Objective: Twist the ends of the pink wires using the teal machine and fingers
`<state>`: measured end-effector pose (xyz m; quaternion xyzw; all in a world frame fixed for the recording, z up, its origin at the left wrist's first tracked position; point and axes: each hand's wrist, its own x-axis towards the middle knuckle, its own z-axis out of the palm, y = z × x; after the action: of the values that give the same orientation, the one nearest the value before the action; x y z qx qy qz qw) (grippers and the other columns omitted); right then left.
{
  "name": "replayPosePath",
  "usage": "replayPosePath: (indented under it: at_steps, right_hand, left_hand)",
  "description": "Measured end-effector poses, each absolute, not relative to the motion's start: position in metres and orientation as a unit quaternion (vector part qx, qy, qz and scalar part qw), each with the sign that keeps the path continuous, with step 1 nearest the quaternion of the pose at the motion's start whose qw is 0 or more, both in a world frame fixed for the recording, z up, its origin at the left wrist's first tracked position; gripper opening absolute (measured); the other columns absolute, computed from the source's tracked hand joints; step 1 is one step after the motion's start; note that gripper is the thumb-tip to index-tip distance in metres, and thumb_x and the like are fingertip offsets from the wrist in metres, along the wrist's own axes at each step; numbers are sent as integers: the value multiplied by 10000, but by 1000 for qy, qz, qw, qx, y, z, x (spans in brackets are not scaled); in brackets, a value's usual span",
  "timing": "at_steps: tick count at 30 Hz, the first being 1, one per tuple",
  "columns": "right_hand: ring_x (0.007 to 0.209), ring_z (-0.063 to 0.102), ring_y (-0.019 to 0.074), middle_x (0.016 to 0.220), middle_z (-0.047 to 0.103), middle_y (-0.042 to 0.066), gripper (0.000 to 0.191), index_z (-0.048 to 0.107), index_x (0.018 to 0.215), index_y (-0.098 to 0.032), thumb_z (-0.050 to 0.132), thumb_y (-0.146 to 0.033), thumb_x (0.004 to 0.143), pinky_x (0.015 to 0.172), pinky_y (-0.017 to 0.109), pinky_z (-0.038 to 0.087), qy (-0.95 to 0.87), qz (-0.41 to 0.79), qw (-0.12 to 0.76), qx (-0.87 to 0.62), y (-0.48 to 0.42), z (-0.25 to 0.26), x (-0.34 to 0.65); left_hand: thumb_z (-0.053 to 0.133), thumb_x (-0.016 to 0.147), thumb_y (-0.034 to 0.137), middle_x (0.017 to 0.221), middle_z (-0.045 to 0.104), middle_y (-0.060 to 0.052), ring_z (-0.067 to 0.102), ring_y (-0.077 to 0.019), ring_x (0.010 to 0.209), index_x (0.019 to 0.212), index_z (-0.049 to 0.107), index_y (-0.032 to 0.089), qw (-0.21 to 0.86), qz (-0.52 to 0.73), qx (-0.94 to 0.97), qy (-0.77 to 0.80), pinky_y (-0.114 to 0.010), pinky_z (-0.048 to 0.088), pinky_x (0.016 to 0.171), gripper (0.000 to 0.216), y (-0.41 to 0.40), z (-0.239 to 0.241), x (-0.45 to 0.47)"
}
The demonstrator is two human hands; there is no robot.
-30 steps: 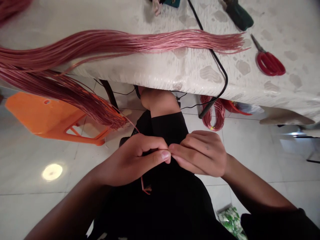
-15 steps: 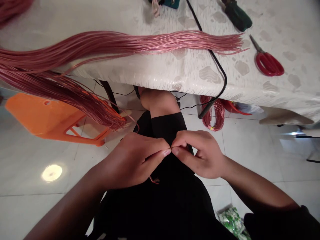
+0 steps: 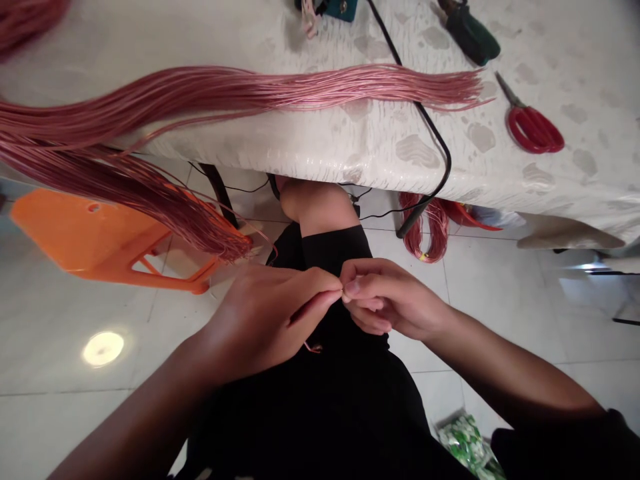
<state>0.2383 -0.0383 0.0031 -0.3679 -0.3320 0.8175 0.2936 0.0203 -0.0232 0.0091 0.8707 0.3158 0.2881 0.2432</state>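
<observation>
Since the earlier frame, your right hand (image 3: 395, 300) has rolled over and the loose wire end (image 3: 313, 347) has risen. It and your left hand (image 3: 265, 320) are closed, pinching a thin pink wire (image 3: 343, 292) at the fingertips above your lap. Expect it light, springy and slippery; hold close to the pinch. The long wire bundle (image 3: 250, 90) lies across the surface (image 3: 590, 67).

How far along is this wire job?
Done so far: the pink wires lie in a long bundle across the table and over its edge. In hand: the left hand and right hand pinch a thin wire between them. Still left: most strands look loose in the bundle, and a wire coil sits below the table.
</observation>
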Motion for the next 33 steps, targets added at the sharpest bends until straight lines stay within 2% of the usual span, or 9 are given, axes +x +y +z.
replayPosePath:
  at_steps: [2,4,8,11,14,19,26,30,33]
  right_hand:
    - [448,445,65,561,465,-91,90,649,844,-186,660,-232,920,452,201,363,-485,692,333,-418,-41,6,240]
    - [535,498,73,645,533,-68,73,671,967,-188,697,-240,924,510,207,406,-643,503,381,-434,-45,7,242]
    - [603,552,92,745,613,-35,204,648,1141,-174,698,-201,945,563,240,453,-827,203,389,-353,-45,5,246]
    - [588,557,112,746,641,-23,170,642,1125,-154,670,-157,957,529,275,437,-878,60,362,-306,-41,2,249]
    - [554,532,126,693,614,-32,134,633,1070,-156,647,-117,943,490,304,390,-897,10,344,-276,-39,2,250]
    - [557,497,92,719,605,-44,70,596,968,-197,587,-128,962,517,269,368,-850,166,359,-348,-44,2,244]
    - [535,472,63,646,528,-60,99,608,838,-170,605,-160,937,496,190,382,-714,441,324,-437,-43,13,241]
    - [398,445,59,504,440,-114,107,603,862,-176,612,-226,956,401,165,346,-500,715,278,-401,-38,11,242]
    - [344,344,46,527,370,-128,143,592,809,-188,628,-244,936,318,149,347,-294,856,257,-338,-38,4,241]
  left_hand:
    - [591,948,129,611,613,79,518,-57,488,897,674,188,290,277,845,353,-213,365,494,114,-24,12,20]
    - [604,933,132,662,657,83,550,-50,516,910,680,209,341,272,814,383,-178,386,492,110,-26,15,21]
    - [612,922,153,697,675,79,594,-60,590,858,689,221,411,270,767,412,-147,432,526,122,-26,21,26]
    - [613,913,153,664,653,75,583,-63,580,823,695,210,442,271,750,411,-143,445,533,135,-23,21,28]
    - [615,907,163,629,634,69,570,-68,554,807,701,201,449,279,752,394,-148,433,506,137,-22,19,27]
    - [641,884,131,603,626,75,540,-53,509,827,710,193,396,281,781,391,-151,391,483,110,-26,14,26]
    - [639,869,58,545,476,89,391,-60,480,723,588,178,232,344,859,300,-239,322,484,195,-26,2,25]
    - [647,878,31,577,468,75,381,-92,523,774,568,189,170,345,888,251,-293,309,500,205,-25,0,23]
    - [661,887,45,577,469,76,373,-102,524,871,594,179,131,352,898,232,-313,293,489,150,-24,-1,22]
